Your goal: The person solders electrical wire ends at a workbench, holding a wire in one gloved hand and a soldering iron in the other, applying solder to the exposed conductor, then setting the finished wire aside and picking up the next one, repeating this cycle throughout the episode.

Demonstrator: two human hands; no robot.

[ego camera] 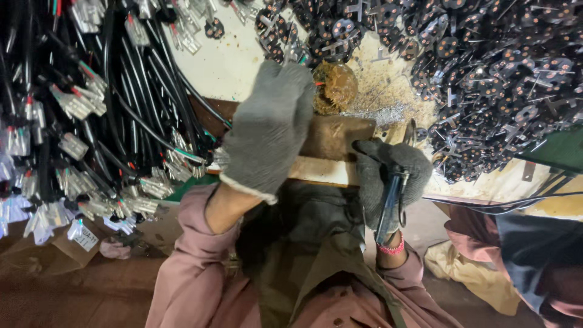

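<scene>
Nearest, at five o'clock, the right hand [388, 176] in a grey glove is curled tight round a blue-handled tool [387, 206], handle pointing back toward the body. At eleven o'clock from it, the gloved left hand [270, 130] arches palm-down, fingers bent over the wooden block [337, 136]; whether it grips anything cannot be told. Beyond, at twelve, sits a brown clump [334, 87]; black round parts [498, 67] pile at two o'clock, black wired cables [79, 103] at ten.

Matt grey knit gloves [267, 130], glossy black cables [130, 79], rough wooden block [337, 136].
</scene>
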